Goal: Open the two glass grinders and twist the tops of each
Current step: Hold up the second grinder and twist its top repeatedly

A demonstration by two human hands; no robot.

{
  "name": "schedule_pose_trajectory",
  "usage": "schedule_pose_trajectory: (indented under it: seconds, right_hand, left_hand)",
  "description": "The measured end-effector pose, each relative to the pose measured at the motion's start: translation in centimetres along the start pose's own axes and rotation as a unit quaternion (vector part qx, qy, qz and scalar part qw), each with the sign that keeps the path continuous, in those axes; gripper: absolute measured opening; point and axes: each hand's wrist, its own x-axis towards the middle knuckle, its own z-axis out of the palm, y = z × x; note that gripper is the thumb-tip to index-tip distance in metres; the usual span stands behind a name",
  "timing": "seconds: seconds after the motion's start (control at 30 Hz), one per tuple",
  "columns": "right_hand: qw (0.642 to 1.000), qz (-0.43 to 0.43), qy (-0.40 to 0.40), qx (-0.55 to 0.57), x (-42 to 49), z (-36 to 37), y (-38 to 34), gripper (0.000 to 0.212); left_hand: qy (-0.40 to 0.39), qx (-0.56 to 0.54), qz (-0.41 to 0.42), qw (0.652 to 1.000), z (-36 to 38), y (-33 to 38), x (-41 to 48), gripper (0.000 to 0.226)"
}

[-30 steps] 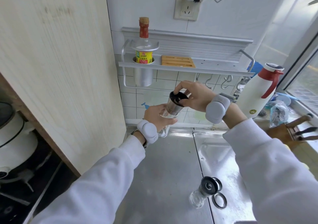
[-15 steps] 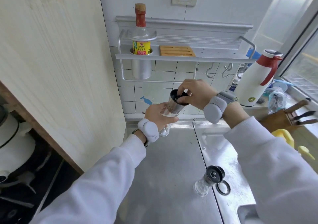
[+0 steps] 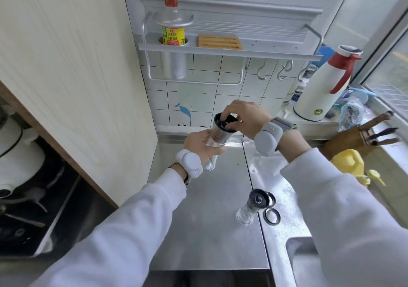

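I hold a glass grinder (image 3: 220,135) with a steel collar and black top up over the steel counter. My left hand (image 3: 199,143) grips its glass body from below. My right hand (image 3: 245,118) curls over its black top, fingers pinching the rim. A second glass grinder (image 3: 250,207) stands on the counter nearer me, its black top uncovered. Two black ring-shaped lids (image 3: 272,216) lie right beside it.
A steel counter (image 3: 205,231) runs ahead, with a sink corner (image 3: 302,256) at the lower right. A wall rack (image 3: 229,48) holds a sauce bottle (image 3: 173,33). A white thermos (image 3: 324,88), knife block (image 3: 357,136) and yellow jug (image 3: 348,161) stand right. A wooden panel (image 3: 72,77) closes the left.
The view has tilted down, so the rack sits higher in frame. My right hand has turned a little on the held grinder's top. The standing grinder has not moved.
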Motion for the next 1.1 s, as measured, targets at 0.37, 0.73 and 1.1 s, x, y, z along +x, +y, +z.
schedule_pose_trajectory:
  seconds: [0.37,0.73,1.1]
  right_hand:
    - [0.998,0.032,0.008,0.054,-3.5,6.1,0.7,0.055]
    - [0.994,0.076,-0.053,0.049,-5.1,12.8,1.9,0.074]
    - [0.992,0.056,-0.114,0.007,-6.5,18.3,3.9,0.075]
  left_hand:
    - [-0.001,-0.009,-0.096,0.995,1.8,-2.1,-4.8,0.028]
    - [-0.037,0.067,-0.141,0.987,4.8,-8.1,-6.8,0.016]
    - [-0.079,0.14,-0.198,0.967,8.6,-12.5,-8.3,0.074]
